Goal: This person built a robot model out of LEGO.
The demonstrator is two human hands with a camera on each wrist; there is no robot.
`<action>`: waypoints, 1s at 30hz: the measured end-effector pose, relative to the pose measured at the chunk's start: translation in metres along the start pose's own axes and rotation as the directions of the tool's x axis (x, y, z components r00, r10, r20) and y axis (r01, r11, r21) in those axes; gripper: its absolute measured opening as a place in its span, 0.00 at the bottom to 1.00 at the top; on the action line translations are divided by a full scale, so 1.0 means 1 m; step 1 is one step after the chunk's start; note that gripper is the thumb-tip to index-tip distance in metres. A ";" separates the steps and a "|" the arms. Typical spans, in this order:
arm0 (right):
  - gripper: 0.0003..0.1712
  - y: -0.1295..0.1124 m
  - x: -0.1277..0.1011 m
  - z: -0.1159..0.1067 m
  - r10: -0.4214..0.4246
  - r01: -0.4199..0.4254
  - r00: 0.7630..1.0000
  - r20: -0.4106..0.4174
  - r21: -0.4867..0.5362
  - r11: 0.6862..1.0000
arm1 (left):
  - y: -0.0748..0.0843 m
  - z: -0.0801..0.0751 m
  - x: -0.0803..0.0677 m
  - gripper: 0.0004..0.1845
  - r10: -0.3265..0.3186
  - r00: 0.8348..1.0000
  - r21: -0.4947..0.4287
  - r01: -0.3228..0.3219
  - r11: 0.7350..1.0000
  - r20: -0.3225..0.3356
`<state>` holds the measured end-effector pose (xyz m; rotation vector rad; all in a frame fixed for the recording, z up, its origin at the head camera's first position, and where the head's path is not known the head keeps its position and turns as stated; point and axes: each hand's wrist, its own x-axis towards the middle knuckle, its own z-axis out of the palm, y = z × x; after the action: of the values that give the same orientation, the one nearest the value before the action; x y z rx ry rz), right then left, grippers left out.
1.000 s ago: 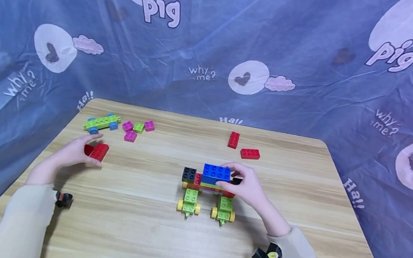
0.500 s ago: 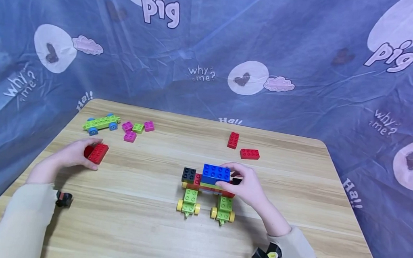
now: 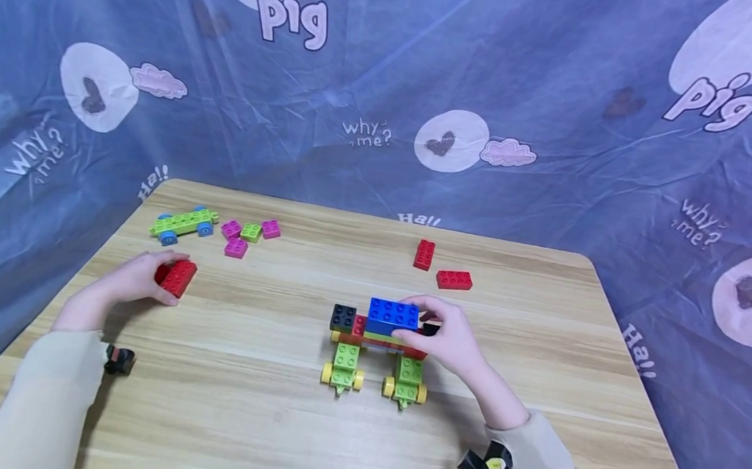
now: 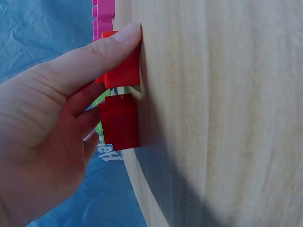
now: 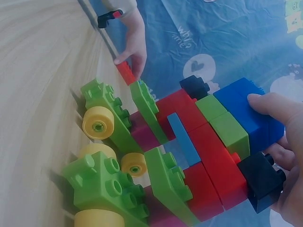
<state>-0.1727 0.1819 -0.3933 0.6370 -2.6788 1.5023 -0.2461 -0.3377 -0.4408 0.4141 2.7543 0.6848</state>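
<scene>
From my head camera, my left hand pinches a red plastic building brick on the wooden table. The left wrist view shows my thumb across it; it looks light, rigid and slick, best gripped by its sides. In the right wrist view, my right hand clasps the multicoloured brick vehicle by its blue top block.

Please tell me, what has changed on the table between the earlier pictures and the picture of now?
Almost nothing. The left hand closed slightly more around the red brick it grips; the brick hardly shifted. The right hand holds the blue brick on the wheeled model as before. The loose bricks stayed in place.
</scene>
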 end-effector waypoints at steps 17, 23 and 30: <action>0.19 0.000 0.000 0.001 -0.003 0.003 1.000 -0.007 0.003 1.000 | 0.021 0.004 0.005 0.48 0.047 0.997 -0.009 -0.048 0.999 -0.058; 0.19 0.000 0.000 0.002 0.000 0.000 1.000 -0.005 -0.004 1.000 | 0.041 0.009 0.011 0.46 0.085 0.994 -0.003 -0.086 0.996 -0.076; 0.19 0.000 -0.001 0.002 0.006 -0.006 1.000 -0.008 -0.008 1.000 | 0.071 0.012 0.019 0.46 0.114 0.992 -0.011 -0.115 0.993 -0.052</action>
<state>-0.1710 0.1811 -0.3942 0.6220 -2.6822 1.4918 -0.2452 -0.2661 -0.4202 0.5630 2.7893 0.7511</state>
